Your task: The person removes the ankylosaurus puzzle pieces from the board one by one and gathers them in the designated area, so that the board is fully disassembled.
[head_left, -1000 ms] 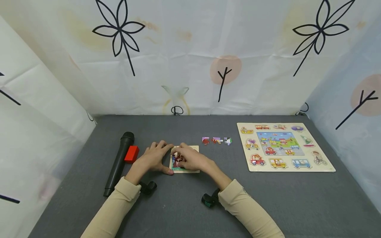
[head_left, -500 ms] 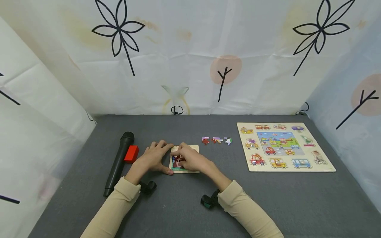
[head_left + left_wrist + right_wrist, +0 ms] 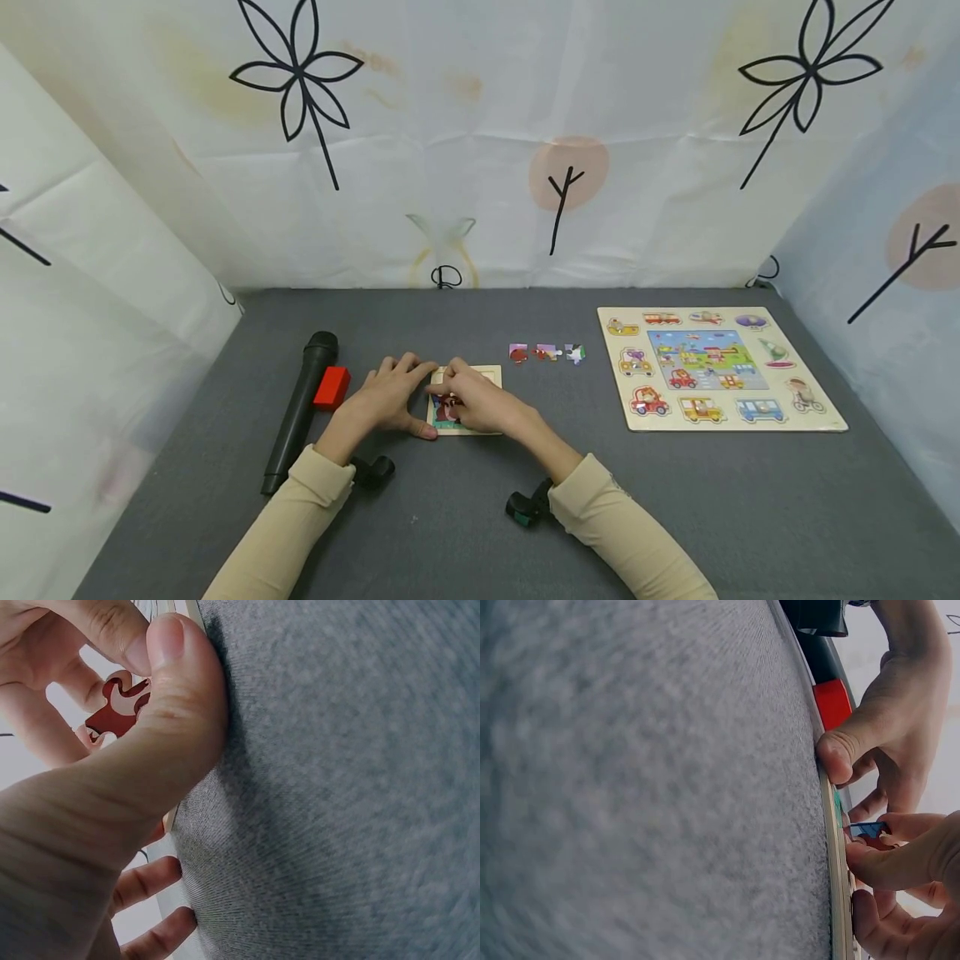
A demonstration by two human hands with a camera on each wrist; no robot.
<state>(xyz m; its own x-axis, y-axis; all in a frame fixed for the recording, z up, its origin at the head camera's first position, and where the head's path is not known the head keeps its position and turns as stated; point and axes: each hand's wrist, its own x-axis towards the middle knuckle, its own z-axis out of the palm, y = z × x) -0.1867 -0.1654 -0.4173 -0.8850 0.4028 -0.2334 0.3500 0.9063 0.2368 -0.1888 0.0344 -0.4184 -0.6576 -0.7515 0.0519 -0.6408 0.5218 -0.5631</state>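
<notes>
A pale cloth backdrop [image 3: 465, 108], printed with black line flowers and trees, is hanging behind a grey covered table [image 3: 450, 533]. On that table a small puzzle board [image 3: 491, 374] is lying flat between two hands, part of its picture showing and its far right part bare wood. The left hand [image 3: 390, 400] is spreading along the board's left side, thumb touching the near corner and a finger reaching the far corner, bracing rather than clenching. The right hand [image 3: 480, 398] is hovering over the board, pinching a reddish-brown puzzle piece [image 3: 112, 716] between thumb and finger; the piece is tilting up from the board. Three loose pieces [image 3: 547, 353] are lying in a row beyond the board, to its right. A larger picture board [image 3: 825, 425] is resting well to its right. Left of the small board, a red block [image 3: 331, 388] is sitting just beside a black microphone [image 3: 297, 417].
</notes>
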